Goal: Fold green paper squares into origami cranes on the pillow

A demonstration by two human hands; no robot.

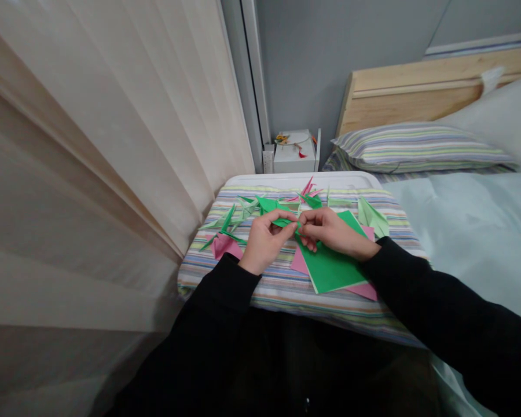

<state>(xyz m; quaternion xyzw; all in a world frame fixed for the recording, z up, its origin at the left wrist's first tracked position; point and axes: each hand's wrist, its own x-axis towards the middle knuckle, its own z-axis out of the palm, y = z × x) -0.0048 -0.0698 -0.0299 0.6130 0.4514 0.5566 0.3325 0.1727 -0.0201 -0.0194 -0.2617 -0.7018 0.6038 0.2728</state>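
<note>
A folded green paper piece [281, 222] is pinched between both hands above the striped cloth. My left hand [267, 238] grips it with thumb and index finger. Close by on the right, my right hand [327, 231] has its fingers closed on the piece's end. Under my right hand lies a stack of green paper sheets [336, 267], with pink paper [364, 291] sticking out beneath. Folded paper figures surround the hands: a green one [226, 227], a pink one [226, 246], a pale green one [372, 216] and a pink one [307, 190] at the back.
The striped cloth [278, 284] covers a white-edged table [304, 179]. A beige curtain [113, 145] hangs along the left. Behind stands a small white cabinet [293, 155] with small items on top. At right is a bed [469, 214] with a striped pillow [425, 146].
</note>
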